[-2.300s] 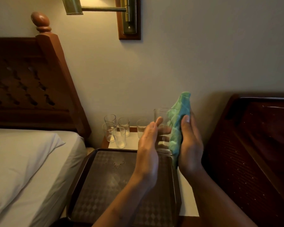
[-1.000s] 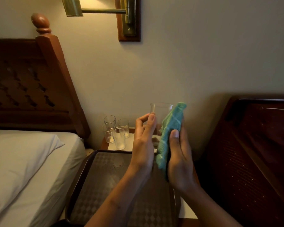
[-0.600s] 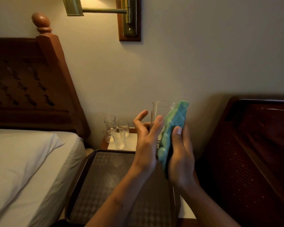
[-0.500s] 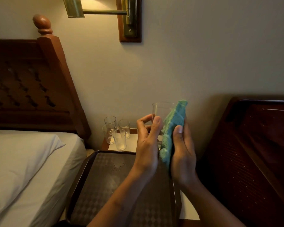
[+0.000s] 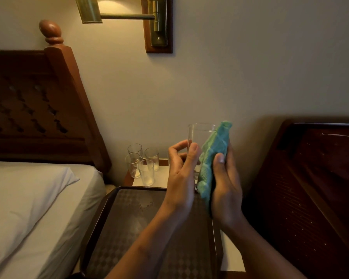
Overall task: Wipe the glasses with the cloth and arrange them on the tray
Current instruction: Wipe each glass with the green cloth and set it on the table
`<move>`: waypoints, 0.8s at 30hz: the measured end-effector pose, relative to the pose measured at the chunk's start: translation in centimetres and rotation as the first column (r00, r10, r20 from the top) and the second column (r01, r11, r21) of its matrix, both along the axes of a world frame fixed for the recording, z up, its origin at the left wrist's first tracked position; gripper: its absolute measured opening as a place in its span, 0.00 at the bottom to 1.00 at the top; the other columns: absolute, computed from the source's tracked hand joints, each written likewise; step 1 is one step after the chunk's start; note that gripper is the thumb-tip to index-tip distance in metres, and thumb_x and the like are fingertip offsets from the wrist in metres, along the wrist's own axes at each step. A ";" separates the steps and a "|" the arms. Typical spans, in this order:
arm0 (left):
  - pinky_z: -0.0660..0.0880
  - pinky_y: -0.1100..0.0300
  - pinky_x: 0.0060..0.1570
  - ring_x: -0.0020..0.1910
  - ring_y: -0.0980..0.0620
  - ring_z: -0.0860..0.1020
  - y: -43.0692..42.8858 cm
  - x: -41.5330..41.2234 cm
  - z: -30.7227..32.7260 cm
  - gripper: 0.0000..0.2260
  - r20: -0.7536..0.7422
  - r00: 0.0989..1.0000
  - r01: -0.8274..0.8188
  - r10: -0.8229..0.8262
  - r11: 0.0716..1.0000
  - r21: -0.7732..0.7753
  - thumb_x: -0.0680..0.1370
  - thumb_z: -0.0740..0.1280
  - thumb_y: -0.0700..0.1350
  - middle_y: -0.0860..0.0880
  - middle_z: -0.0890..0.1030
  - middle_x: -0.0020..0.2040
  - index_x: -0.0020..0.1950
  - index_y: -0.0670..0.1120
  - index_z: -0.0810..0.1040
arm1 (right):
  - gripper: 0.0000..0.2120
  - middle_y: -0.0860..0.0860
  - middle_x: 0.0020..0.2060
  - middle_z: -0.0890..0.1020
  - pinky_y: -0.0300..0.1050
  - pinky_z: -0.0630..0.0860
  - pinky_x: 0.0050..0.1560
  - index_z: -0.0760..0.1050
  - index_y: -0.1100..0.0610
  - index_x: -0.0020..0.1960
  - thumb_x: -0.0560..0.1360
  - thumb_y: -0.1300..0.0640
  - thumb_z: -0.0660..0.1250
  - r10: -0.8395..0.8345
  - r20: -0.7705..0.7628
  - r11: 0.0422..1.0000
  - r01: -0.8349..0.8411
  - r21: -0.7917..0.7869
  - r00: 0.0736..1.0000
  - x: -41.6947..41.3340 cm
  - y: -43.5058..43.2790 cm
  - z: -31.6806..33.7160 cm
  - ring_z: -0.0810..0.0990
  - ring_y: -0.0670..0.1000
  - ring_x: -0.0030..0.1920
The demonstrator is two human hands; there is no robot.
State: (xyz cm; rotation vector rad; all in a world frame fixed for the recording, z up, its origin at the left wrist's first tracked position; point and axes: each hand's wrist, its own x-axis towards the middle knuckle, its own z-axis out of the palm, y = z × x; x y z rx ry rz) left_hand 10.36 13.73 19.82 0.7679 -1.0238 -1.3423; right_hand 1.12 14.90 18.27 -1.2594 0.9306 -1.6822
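**A:** What's closest, and what gets lost?

**B:** Both forearms come up from the bottom edge, which cuts them off. They cover the near right part of the tray (image 5: pixel 98 216), a dark one with a diamond-patterned floor. Its near end runs out of view. Small specks sit on the floor towards the far end.

**A:** The hands?

**B:** The left hand (image 5: pixel 180 178) has its fingers curled, thumb and fingertips pinching the side of a clear glass (image 5: pixel 199 133) held upright above the tray's far right corner. The right hand (image 5: pixel 227 190) presses the green cloth (image 5: pixel 213 158) against the glass's right side, with its thumb lying on the cloth. Its fingers are behind the cloth and hidden. The lower half of the glass is hidden too.

**A:** Anything in the glass?

**B:** I can't tell; only the rim and upper wall show.

**A:** Further back?

**B:** Four glasses (image 5: pixel 142 164) stand upright and close together on the nightstand (image 5: pixel 162 176), just beyond the tray. Their bases look pale, and the contents are unclear. A white-sheeted bed (image 5: pixel 28 198) and a wooden headboard (image 5: pixel 38 109) are on the left, and dark wooden furniture (image 5: pixel 310 188) is on the right. A brass wall lamp (image 5: pixel 127 17) is cut off by the top edge.
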 end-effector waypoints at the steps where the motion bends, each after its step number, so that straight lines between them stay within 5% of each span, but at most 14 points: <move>1: 0.81 0.62 0.48 0.51 0.54 0.83 0.2 -0.1 -0.3 0.21 -0.004 1.000 0.008 -0.008 1.000 -0.006 0.79 0.64 0.55 0.42 0.81 0.54 0.69 0.46 0.72 | 0.28 0.48 0.61 0.83 0.44 0.81 0.58 0.63 0.50 0.82 0.83 0.45 0.55 -0.040 0.004 0.999 0.040 -0.009 0.999 -0.4 -0.4 0.5 0.83 0.49 0.61; 5: 0.79 0.68 0.49 0.54 0.61 0.83 1.4 -0.6 -1.2 0.21 -0.014 0.992 0.125 -0.125 0.992 -0.022 0.83 0.57 0.55 0.58 0.86 0.53 0.70 0.47 0.74 | 0.19 0.43 0.42 0.82 0.38 0.80 0.42 0.73 0.54 0.69 0.85 0.46 0.55 -0.136 0.081 0.989 0.140 -0.056 0.987 -1.3 -1.1 2.0 0.81 0.44 0.42; 9: 0.80 0.63 0.53 0.57 0.55 0.84 0.8 -0.4 -0.4 0.19 -0.065 0.986 0.148 -0.151 0.988 -0.055 0.81 0.64 0.51 0.52 0.86 0.55 0.69 0.45 0.75 | 0.26 0.48 0.52 0.83 0.48 0.81 0.53 0.67 0.55 0.76 0.83 0.42 0.56 -0.139 0.055 0.990 0.140 -0.009 0.989 -0.2 0.0 0.7 0.83 0.48 0.54; 13: 0.82 0.56 0.54 0.58 0.46 0.83 -1.0 0.5 0.1 0.25 -0.084 0.992 0.087 -0.091 0.995 -0.046 0.77 0.68 0.50 0.43 0.84 0.58 0.73 0.47 0.69 | 0.27 0.48 0.61 0.83 0.44 0.82 0.59 0.63 0.50 0.80 0.82 0.44 0.59 0.029 0.016 0.994 -0.030 0.105 0.999 0.6 0.8 -0.9 0.83 0.48 0.64; 16: 0.81 0.63 0.46 0.49 0.55 0.85 -2.4 1.6 0.0 0.23 0.029 0.999 0.028 -0.025 0.993 -0.117 0.78 0.68 0.50 0.51 0.86 0.47 0.69 0.41 0.70 | 0.21 0.47 0.65 0.81 0.53 0.81 0.66 0.65 0.44 0.78 0.86 0.48 0.61 0.035 -0.125 0.989 -0.016 0.147 0.992 0.2 0.5 -0.8 0.81 0.47 0.67; 19: 0.81 0.60 0.38 0.43 0.53 0.83 -3.9 3.9 -0.4 0.21 0.173 0.985 0.005 0.023 0.988 -0.156 0.79 0.69 0.51 0.47 0.84 0.47 0.67 0.43 0.73 | 0.21 0.41 0.63 0.75 0.43 0.79 0.65 0.69 0.37 0.72 0.86 0.59 0.61 -0.110 -0.282 0.988 0.136 0.075 0.953 -1.4 -0.4 -0.3 0.78 0.39 0.64; 22: 0.83 0.51 0.32 0.45 0.47 0.84 -4.9 6.9 -0.6 0.21 0.351 0.936 0.113 -0.032 0.971 -0.210 0.77 0.76 0.47 0.44 0.84 0.53 0.69 0.49 0.79 | 0.21 0.46 0.59 0.75 0.29 0.76 0.56 0.74 0.46 0.72 0.85 0.65 0.62 -0.139 -0.337 0.986 0.161 0.038 0.931 -4.0 -1.6 1.0 0.78 0.37 0.58; 24: 0.83 0.48 0.32 0.47 0.43 0.85 -5.2 8.4 -0.5 0.23 0.453 0.888 0.219 -0.083 0.941 -0.257 0.75 0.79 0.45 0.45 0.84 0.57 0.69 0.51 0.81 | 0.19 0.50 0.56 0.77 0.29 0.76 0.52 0.78 0.52 0.68 0.83 0.68 0.63 -0.006 -0.451 0.995 0.052 0.090 0.893 -5.8 -2.4 2.1 0.79 0.45 0.57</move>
